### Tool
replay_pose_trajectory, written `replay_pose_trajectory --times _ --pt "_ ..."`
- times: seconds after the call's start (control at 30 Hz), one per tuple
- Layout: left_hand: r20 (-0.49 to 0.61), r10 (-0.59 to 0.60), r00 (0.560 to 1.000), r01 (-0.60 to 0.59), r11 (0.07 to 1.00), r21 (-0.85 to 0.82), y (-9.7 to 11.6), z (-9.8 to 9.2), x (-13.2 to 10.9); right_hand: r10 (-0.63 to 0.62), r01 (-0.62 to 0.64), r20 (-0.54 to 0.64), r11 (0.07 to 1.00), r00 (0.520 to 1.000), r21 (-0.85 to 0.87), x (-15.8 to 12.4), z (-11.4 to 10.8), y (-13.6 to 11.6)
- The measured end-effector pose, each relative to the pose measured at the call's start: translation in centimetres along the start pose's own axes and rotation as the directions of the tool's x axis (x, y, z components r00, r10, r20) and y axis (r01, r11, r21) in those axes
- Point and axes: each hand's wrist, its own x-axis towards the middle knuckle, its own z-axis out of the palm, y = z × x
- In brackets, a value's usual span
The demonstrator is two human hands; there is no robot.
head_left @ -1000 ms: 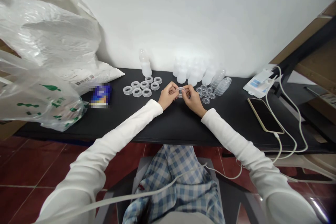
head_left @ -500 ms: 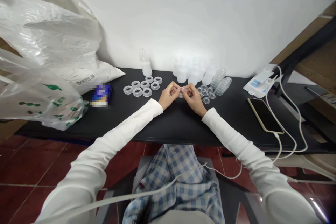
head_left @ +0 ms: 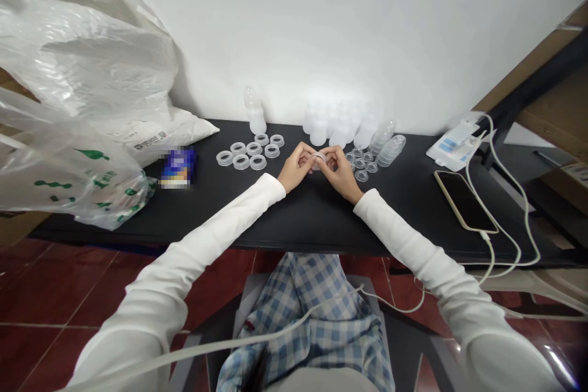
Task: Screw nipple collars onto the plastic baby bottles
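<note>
My left hand (head_left: 295,168) and my right hand (head_left: 340,173) meet above the black table, thumbs and fingers closed from both sides on a translucent bottle collar ring (head_left: 318,158). Fingers cover much of the ring, and whether another part sits in it is unclear. To the left lie several similar loose collar rings (head_left: 241,162). Just right of my right hand are several small clear bottle nipples (head_left: 361,176). Behind them lean stacked clear caps (head_left: 391,150). Frosted bottles (head_left: 318,131) stand in a group by the wall.
One capped bottle (head_left: 255,113) stands apart at the back. Large plastic bags (head_left: 87,92) and a blue packet (head_left: 178,166) occupy the left. A phone (head_left: 463,202) with a white cable (head_left: 523,196) and a white-blue package (head_left: 452,146) lie right. Another cable crosses my lap.
The ring between my fingers has tilted slightly, and my fingertips have shifted a little on it. The other things stay in place.
</note>
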Motion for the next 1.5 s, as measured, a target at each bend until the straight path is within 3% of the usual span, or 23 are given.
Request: replay_pose_trajectory --times 0.13,0.33,0.5,0.63,0.77,0.9,0.97,1.1,1.23,1.4,1.5 --pt "-0.017 -0.002 1.000 0.000 0.991 -0.130 -0.1 -0.7 0.7 0.013 -0.013 0.002 0.995 1.000 0.099 0.1 -0.1 0.6" --pt "-0.003 -0.039 0.999 0.038 0.986 -0.165 0.3 -1.1 0.5 0.130 -0.125 -0.009 0.974 0.992 0.190 0.4 -0.1 1.1" --pt "-0.011 -0.049 0.999 0.047 0.988 -0.148 0.6 -1.2 0.5 0.164 -0.175 0.068 0.958 0.984 0.226 0.7 -0.2 0.4" --pt "0.008 -0.094 0.996 0.094 0.987 -0.128 0.4 -1.5 0.9 0.161 -0.152 -0.023 0.964 0.987 0.220 0.7 -0.2 0.2" --pt "-0.151 -0.048 0.987 0.056 0.997 0.051 -0.8 -1.6 2.4 0.069 -0.060 -0.130 0.996 0.989 0.067 0.6 -0.5 0.0" --pt "-0.360 -0.024 0.933 0.116 0.965 0.236 -1.6 -1.2 5.5 -0.056 0.041 -0.172 0.995 0.984 -0.088 0.4 -0.9 -0.5" --pt "-0.400 -0.018 0.916 0.137 0.952 0.272 -1.7 -0.8 7.2 -0.087 0.064 -0.200 0.991 0.976 -0.118 0.4 -1.0 -0.7" --pt "-0.356 0.030 0.934 0.080 0.954 0.288 -2.1 -0.2 9.5 -0.085 0.040 -0.283 0.986 0.955 -0.160 0.5 -1.2 -0.8" --pt "-0.276 0.125 0.953 -0.018 0.933 0.358 -3.1 0.3 10.1 -0.099 0.041 -0.335 0.983 0.937 -0.177 0.7 -1.5 -0.6" --pt "-0.253 0.136 0.958 0.001 0.879 0.476 -3.9 0.3 9.8 -0.144 0.075 -0.338 0.975 0.930 -0.207 0.8 -1.6 -0.5" --pt "-0.241 0.225 0.944 -0.064 0.843 0.534 -3.5 -0.3 8.1 -0.168 0.102 -0.327 0.972 0.930 -0.211 0.8 -1.6 -0.5"
